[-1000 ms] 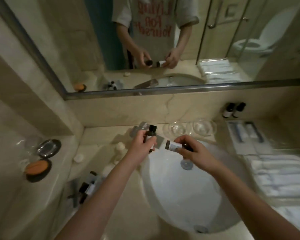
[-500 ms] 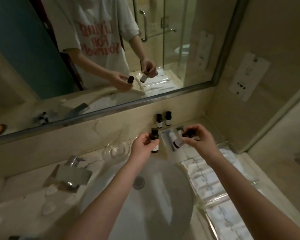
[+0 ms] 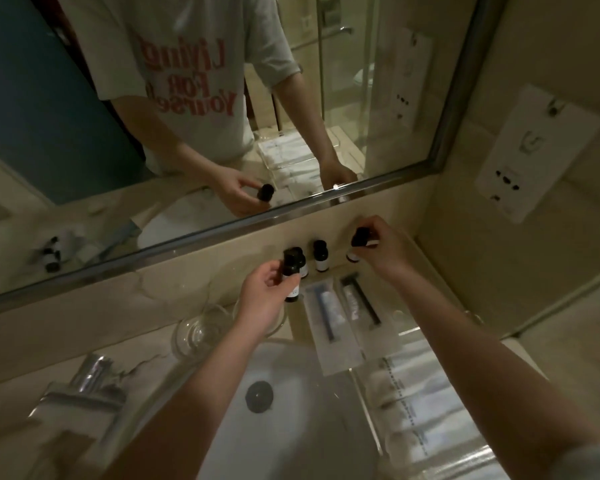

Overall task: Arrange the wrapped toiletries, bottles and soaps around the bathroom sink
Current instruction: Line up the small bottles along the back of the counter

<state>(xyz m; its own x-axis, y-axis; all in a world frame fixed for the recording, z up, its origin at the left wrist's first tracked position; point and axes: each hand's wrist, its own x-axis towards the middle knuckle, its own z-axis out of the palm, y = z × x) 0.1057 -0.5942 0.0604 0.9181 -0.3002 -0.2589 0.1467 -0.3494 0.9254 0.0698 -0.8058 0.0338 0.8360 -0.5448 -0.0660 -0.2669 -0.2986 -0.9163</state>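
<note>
My left hand (image 3: 262, 299) grips a small dark bottle (image 3: 290, 276) with a black cap, held upright above the counter behind the sink (image 3: 291, 427). My right hand (image 3: 383, 245) holds a second dark bottle (image 3: 358, 242) by its top, right against the back wall under the mirror. Two more small bottles stand at the wall: one (image 3: 320, 256) in plain sight, the other (image 3: 302, 263) partly hidden behind the bottle in my left hand. Two wrapped toiletry packets (image 3: 326, 320) (image 3: 362, 306) lie flat on the counter right of the sink.
Two clear glasses (image 3: 201, 329) stand behind the basin by my left wrist. The chrome faucet (image 3: 90, 379) is at the left. A clear tray of wrapped white packets (image 3: 420, 410) runs along the right counter. A socket plate (image 3: 527, 150) hangs on the right wall.
The view has swung further right. My right hand carried its bottle back to the wall, right of the two standing bottles. My left hand moved its bottle closer to them.
</note>
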